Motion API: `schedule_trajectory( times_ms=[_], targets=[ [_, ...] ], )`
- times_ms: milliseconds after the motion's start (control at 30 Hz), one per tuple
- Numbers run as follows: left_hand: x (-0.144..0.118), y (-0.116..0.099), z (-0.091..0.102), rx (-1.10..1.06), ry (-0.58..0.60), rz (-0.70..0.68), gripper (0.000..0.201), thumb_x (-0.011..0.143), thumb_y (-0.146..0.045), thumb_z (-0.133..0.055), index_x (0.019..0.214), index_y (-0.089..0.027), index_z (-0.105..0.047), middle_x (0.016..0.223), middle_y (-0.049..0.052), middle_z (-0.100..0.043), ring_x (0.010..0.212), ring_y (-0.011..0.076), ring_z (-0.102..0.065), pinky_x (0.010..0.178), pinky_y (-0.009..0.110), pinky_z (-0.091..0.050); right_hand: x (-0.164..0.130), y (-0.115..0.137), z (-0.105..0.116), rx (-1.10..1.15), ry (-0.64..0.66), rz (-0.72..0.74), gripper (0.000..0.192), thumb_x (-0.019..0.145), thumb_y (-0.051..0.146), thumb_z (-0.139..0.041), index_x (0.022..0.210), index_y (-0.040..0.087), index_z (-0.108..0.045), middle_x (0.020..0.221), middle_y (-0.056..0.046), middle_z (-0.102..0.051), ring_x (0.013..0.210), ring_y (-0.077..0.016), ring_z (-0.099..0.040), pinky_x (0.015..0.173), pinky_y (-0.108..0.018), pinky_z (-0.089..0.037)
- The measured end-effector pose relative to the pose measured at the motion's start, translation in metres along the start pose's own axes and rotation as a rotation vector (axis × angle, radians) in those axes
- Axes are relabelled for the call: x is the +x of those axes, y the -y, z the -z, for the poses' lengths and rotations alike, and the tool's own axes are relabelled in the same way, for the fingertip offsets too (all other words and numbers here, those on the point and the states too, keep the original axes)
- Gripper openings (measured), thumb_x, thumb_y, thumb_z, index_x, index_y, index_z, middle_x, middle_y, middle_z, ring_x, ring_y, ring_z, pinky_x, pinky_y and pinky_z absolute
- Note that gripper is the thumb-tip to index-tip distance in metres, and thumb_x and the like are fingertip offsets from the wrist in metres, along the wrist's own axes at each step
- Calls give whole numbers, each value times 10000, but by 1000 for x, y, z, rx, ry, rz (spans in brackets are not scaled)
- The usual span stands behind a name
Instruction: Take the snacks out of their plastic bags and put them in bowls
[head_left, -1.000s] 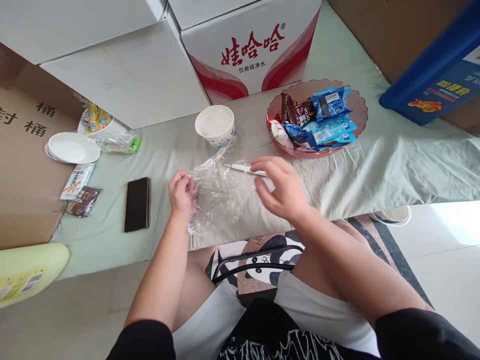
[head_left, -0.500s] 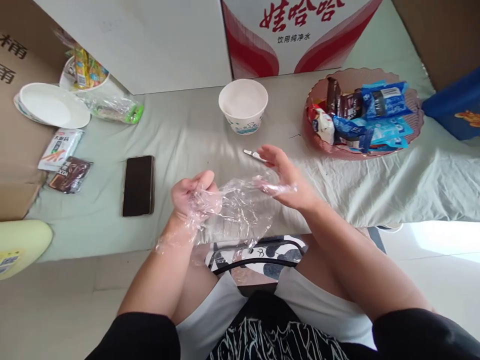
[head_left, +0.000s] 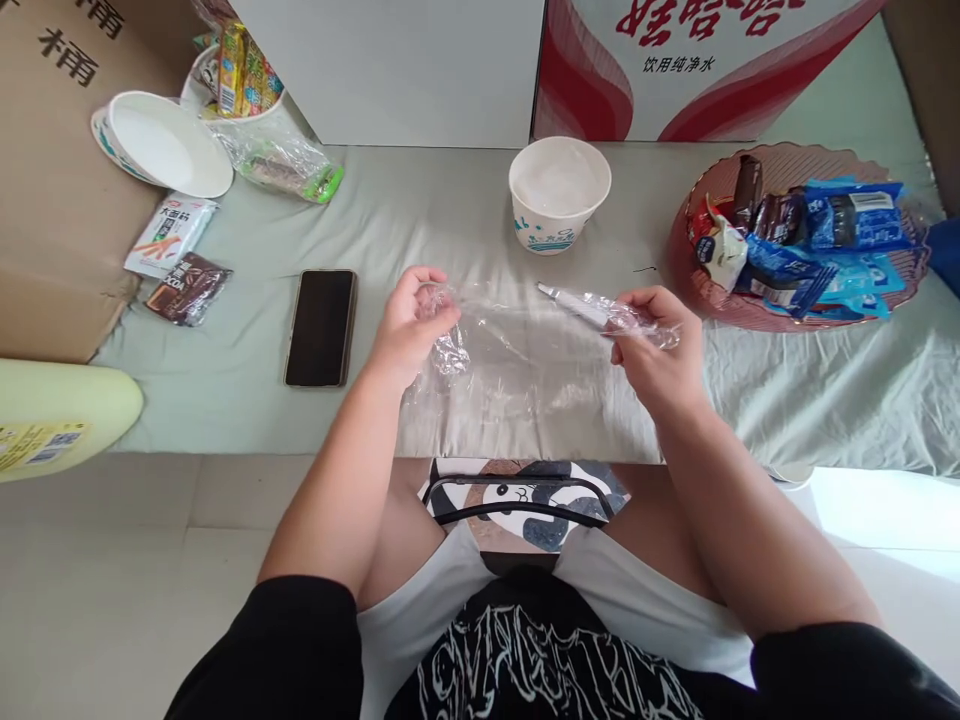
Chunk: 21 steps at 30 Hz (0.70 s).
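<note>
A sheet of clear plastic film is stretched between my two hands above the pale green cloth. My left hand pinches its left end, my right hand grips its right end. A thin white tool lies on the cloth under the film, just left of my right hand. Behind it stands a white paper bowl.
A black phone lies left of my left hand. A pink basket of wrapped snacks sits at the right. Snack packets, a white plate and cardboard boxes fill the left; a red-and-white carton stands behind.
My hands moved apart and pulled the crumpled film out flat. My right hand, open before, now grips the film's right end. The view shifted left.
</note>
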<state>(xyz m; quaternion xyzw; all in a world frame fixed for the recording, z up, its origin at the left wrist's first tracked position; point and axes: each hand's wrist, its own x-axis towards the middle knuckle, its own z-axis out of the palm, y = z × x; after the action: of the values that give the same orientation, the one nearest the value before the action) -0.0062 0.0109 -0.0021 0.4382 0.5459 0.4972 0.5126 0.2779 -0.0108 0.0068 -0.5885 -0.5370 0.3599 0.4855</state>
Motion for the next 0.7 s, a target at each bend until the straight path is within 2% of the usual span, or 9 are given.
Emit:
schedule_trajectory(
  times_ms=[100,200,233,300,367,433,500,567,700],
  targets=[
    [5,-5,7,-103,-108,-68,353,692,-220,-839,960,-264,-613,776,-30,-623,611,100,-558,564,232,-464,0,-6,6,-15,-60,56,110,811,245,-725,808,234,-616,647,36,-608,435,-87,-458,400,-234,-316],
    [6,-10,12,-184,-181,-112,317,750,-332,-836,984,-283,-628,876,-9,-693,726,119,-646,624,234,-517,1,-7,8,-16,-103,71,113,827,243,-722,813,240,-610,652,32,-597,448,-90,-449,409,-239,-302],
    [6,-12,12,-196,-159,-95,322,764,-380,-829,1003,-283,-635,921,4,-714,786,134,-680,656,243,-538,1,-6,8,-16,-111,63,113,834,247,-718,812,240,-607,656,30,-598,451,-89,-445,410,-238,-295],
    [3,-14,10,-169,-13,26,375,753,-449,-833,1020,-253,-657,952,37,-742,856,177,-728,696,280,-576,1,-4,8,-22,-120,43,120,849,257,-708,808,240,-597,666,28,-606,454,-85,-441,410,-237,-292],
    [-1,-16,5,-72,176,200,407,710,-445,-869,976,-200,-682,884,64,-753,815,210,-748,682,314,-596,3,-3,6,-16,-115,46,120,866,271,-703,830,240,-593,676,31,-608,459,-81,-445,421,-237,-320],
    [-3,-17,1,21,243,288,362,695,-395,-885,904,-173,-687,788,60,-742,723,201,-737,637,309,-591,5,-6,5,27,-81,58,144,861,290,-727,928,249,-607,691,45,-603,491,-87,-477,461,-240,-388],
    [-2,-17,-1,50,174,256,298,742,-373,-852,889,-181,-678,745,40,-726,675,174,-724,614,285,-577,8,-12,4,96,-9,46,303,815,303,-778,1060,267,-605,757,48,-637,565,-102,-543,533,-250,-468],
    [2,-15,-1,48,80,186,271,798,-393,-809,928,-204,-665,741,21,-714,660,156,-719,603,266,-561,10,-18,5,133,66,11,420,754,292,-814,1112,275,-596,860,31,-688,656,-117,-605,609,-266,-525],
    [9,-10,5,81,-7,93,317,848,-495,-770,991,-246,-635,699,-10,-665,544,124,-646,490,240,-452,11,-23,7,102,79,-24,227,781,275,-770,920,249,-592,881,-4,-707,777,-148,-679,712,-298,-568]
  ],
)
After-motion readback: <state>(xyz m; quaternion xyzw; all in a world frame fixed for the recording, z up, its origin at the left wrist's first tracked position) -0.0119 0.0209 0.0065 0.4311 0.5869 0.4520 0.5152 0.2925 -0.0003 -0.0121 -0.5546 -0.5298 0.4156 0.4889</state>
